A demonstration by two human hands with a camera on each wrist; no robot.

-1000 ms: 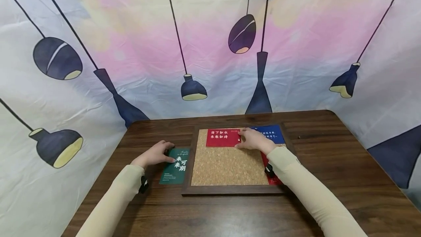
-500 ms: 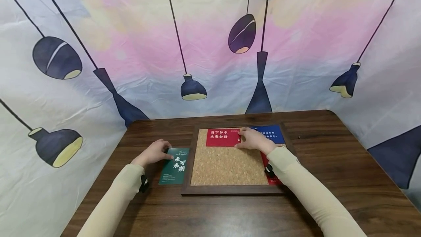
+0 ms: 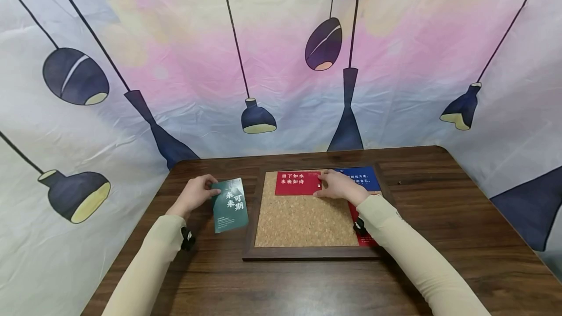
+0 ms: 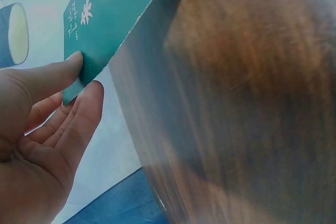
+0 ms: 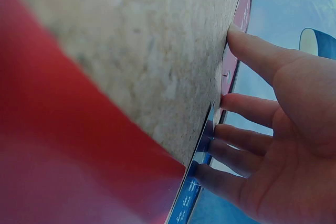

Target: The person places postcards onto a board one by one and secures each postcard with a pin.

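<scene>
My left hand (image 3: 194,195) pinches a green card (image 3: 230,216) with white lettering by its upper left corner. The card is raised and tilted above the table, left of the cork board (image 3: 303,223). In the left wrist view, thumb and fingers hold it at its corner. My right hand (image 3: 341,187) rests on the board's upper part, its fairly straight, spread fingers touching a red card (image 3: 294,184) and a blue card (image 3: 369,178). A small light pin (image 3: 318,186) shows at the red card's right end.
A second red card (image 3: 366,241) lies at the board's lower right, partly hidden by my right forearm. The board's dark wooden frame (image 3: 307,254) rests on the wooden table (image 3: 281,286). Behind the table hangs a cloth (image 3: 184,87) printed with lamps.
My left hand has lifted the green card off the table, moving it slightly left and away from the board. My right hand has stayed in place on the board.
</scene>
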